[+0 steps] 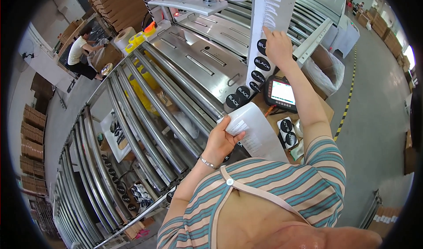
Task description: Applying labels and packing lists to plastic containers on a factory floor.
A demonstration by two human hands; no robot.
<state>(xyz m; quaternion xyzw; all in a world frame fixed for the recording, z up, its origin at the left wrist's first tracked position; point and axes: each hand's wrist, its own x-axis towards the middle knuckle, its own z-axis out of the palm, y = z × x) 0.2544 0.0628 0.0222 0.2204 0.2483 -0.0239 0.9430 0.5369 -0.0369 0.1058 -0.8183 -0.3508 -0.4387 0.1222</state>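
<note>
My left hand [220, 139] is closed on a white paper sheet [260, 134] with printed lines, thumb on top, held in front of my chest. The sheet curls over at its far end. My right hand [278, 48] is raised to the white upright post [253, 11] of a machine. Its index finger is stretched out and touches a sheet of narrow white labels [273, 4] on the post. The thumb is hidden behind the hand. Round black stickers [262, 64] run down the post just below it.
A roller conveyor [150, 103] lies to my left, joining a steel machine bed [198, 59]. Right of the post are a lit handheld screen [282, 92] and a plastic-lined carton [324, 68]. Yellow tape rolls [135, 42] sit at the far side. Another person [81, 53] bends over a box at far left.
</note>
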